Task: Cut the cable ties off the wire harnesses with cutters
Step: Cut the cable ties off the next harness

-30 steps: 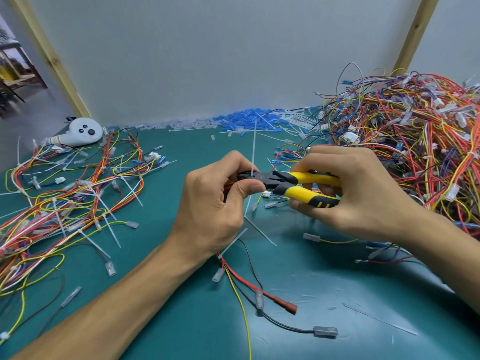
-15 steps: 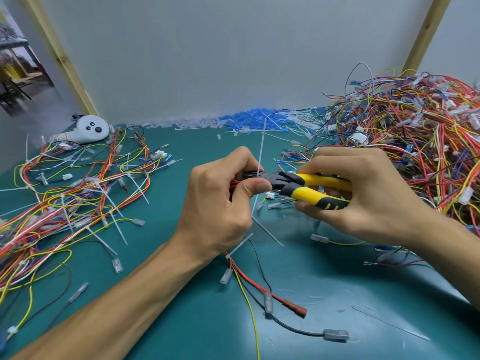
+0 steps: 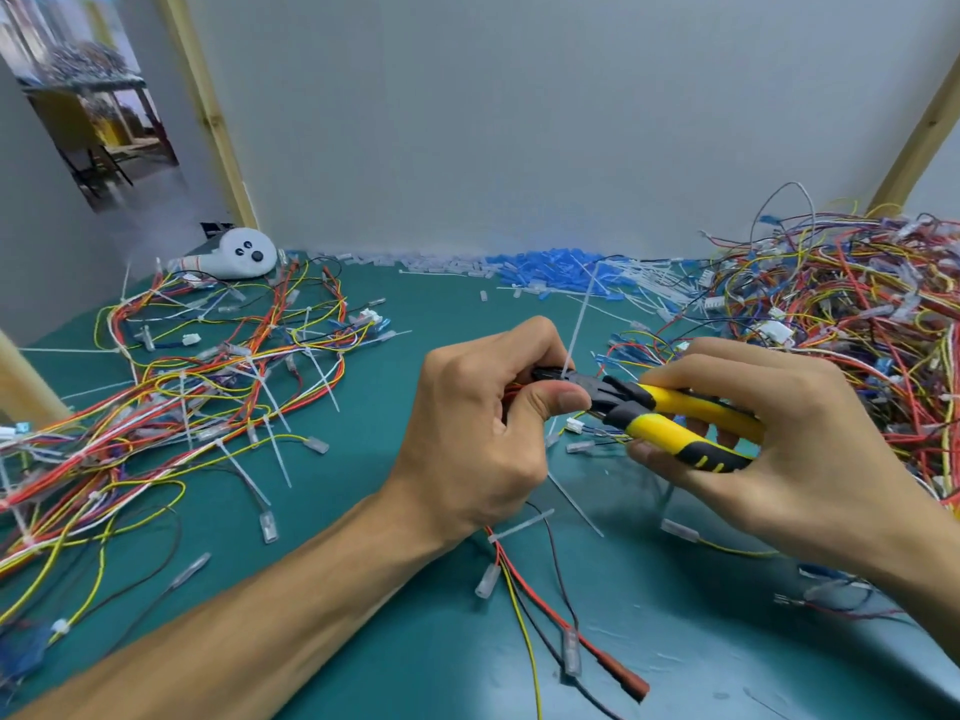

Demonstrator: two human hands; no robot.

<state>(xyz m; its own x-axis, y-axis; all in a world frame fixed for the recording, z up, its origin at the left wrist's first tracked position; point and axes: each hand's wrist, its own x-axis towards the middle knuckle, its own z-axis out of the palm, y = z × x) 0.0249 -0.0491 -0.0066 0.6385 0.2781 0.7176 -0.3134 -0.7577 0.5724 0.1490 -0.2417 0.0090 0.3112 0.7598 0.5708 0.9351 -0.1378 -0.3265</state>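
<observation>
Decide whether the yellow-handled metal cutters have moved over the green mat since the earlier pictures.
No. The yellow-handled metal cutters keep their place just above the clear plastic terminal sleeve; only the camera's view has shifted.

This looks like a small wiring workshop. A green mat (image 3: 447, 324) carries tangled wire harnesses (image 3: 857, 314) on both sides (the right heap is bigger), with small blue and clear plastic bits (image 3: 550, 272) heaped against a plain white partition (image 3: 519, 122) framed in wood.

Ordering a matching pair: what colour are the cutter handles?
Yellow with black ends, on the cutters in the right hand; head view.
</observation>
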